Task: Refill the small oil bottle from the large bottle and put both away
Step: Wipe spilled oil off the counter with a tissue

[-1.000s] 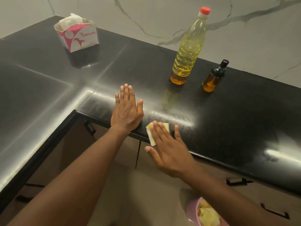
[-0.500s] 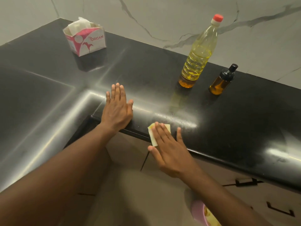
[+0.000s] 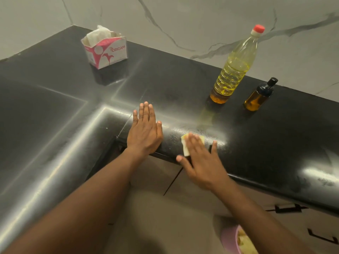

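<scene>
At 11 o'clock on the surface (image 3: 55,110): tissue box (image 3: 106,54). Large bottle (image 3: 232,74) and small bottle (image 3: 258,98) stand at 1 o'clock, well apart from both hands. Left hand (image 3: 145,132) flat, empty; right hand (image 3: 200,163) flat, pressing a wipe (image 3: 185,149).

Glossy black stone countertop (image 3: 183,85), clear plastic bottle (image 3: 236,65)

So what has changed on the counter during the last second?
The right hand has slid the tissue a little forward, from the edge farther onto the counter. The hand is blurred, so it seems mid-wipe, with its fingers flat on the tissue. Nothing was picked up or let go. The left hand stays flat on the counter. The large bottle, small bottle and tissue box have not moved.
</scene>
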Tool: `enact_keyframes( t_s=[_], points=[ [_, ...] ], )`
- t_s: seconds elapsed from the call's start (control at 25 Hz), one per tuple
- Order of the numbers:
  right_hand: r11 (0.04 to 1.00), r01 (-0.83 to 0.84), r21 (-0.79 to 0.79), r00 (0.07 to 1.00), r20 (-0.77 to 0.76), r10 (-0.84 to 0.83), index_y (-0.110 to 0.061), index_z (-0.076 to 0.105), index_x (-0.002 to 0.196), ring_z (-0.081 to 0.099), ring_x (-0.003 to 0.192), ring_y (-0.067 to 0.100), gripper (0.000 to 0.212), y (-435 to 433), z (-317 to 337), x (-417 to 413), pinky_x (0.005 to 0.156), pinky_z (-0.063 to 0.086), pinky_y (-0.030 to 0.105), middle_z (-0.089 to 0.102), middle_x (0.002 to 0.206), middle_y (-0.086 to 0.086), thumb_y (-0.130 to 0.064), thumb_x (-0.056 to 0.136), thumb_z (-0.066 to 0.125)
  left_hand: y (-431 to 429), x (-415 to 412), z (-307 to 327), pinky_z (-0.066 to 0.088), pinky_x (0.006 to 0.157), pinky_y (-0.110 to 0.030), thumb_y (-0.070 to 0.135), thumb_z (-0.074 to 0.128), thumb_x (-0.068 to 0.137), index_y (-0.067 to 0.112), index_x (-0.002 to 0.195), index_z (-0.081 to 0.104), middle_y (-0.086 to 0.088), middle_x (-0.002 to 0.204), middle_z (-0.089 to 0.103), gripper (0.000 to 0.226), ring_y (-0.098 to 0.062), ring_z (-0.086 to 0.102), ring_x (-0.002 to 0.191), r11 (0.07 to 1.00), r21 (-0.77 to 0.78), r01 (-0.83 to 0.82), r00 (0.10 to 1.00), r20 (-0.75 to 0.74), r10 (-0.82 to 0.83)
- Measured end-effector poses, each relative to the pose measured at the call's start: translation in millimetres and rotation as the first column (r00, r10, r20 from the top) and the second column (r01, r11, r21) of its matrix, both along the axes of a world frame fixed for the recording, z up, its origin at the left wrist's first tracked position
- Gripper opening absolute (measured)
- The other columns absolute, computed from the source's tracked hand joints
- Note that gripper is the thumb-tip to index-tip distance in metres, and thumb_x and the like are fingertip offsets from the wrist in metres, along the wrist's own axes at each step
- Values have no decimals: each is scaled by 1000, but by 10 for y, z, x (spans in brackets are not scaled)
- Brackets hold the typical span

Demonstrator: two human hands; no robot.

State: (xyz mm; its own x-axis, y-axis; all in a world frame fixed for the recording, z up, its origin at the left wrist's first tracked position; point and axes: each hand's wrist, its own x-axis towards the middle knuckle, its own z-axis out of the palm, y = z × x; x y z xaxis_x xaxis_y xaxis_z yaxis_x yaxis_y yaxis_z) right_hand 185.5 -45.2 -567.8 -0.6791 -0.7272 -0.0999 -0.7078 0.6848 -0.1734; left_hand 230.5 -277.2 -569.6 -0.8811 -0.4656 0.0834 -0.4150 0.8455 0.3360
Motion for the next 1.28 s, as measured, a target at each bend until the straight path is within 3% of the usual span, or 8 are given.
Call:
enact_keyframes(
  t_s=[0.12,0.36,0.48,0.64,0.88,1.0,1.16,1.28],
  points=[
    [985,161,57,985,49,-164,-20,-4,166,-12,160,14,83,-557,181,-439,123,-15,63,-10,174,-2,-71,102,7,-8,-12,15,-8,130,-46,37,15,108,1,162,-5,-17,172,-10,68,-26,-13,160,1000,-2,4,1000,15,-4],
    [981,-171,-87,982,59,177,-29,-1,166,-18,157,2,69,-405,-8,62,124,-15,63,-9,173,-12,-57,104,6,-26,-9,-24,-8,130,-44,37,14,108,2,162,-5,-15,172,-10,68,-24,-13,159,1000,8,13,1000,-2,-13],
    [999,-33,-32,999,33,34,-30,-3,166,-16,157,2,71,-62,3,-212,124,-13,63,-9,174,-12,-61,103,4,-29,-3,-29,-7,130,-44,38,14,107,3,162,-4,-15,172,-8,68,-24,-11,160,1000,16,7,1000,-6,-7],
    [985,161,62,985,55,-164,-20,-1,167,-8,161,16,68,-722,209,-853,123,-9,68,-6,175,-2,-54,109,11,-24,-24,-42,-8,130,-44,38,16,108,3,162,-4,-15,172,-9,68,-24,-12,160,1000,11,11,1000,1,-11],
    [988,-133,-74,988,65,138,-26,1,166,-9,160,10,71,-614,4,-408,122,-9,69,-5,175,-8,-59,104,9,-116,-151,-51,-18,124,-37,39,17,109,6,163,-8,-12,171,-16,68,-20,-18,158,998,56,32,999,21,-34],
    [999,-21,-50,998,50,23,-26,1,166,-7,160,9,73,-180,10,-592,124,-8,67,-2,175,-8,-62,103,8,-103,-472,22,-18,124,-38,37,19,110,5,163,-7,-13,171,-15,67,-22,-18,158,994,68,87,996,2,-87],
    [984,165,71,983,71,-170,-16,0,167,-7,161,18,70,-603,261,-1348,124,-7,67,-5,175,1,-55,109,12,-109,-988,89,-13,127,-42,37,18,110,3,163,-6,-15,172,-13,67,-25,-16,159,990,86,114,993,30,-117],
    [1000,-12,10,997,79,11,-18,0,167,-6,161,18,72,-763,205,-1322,124,-8,66,-4,175,1,-57,108,13,-182,-1083,8,-11,128,-41,38,17,110,3,163,-4,-15,172,-10,67,-23,-13,159,995,79,67,997,26,-69]
  ],
)
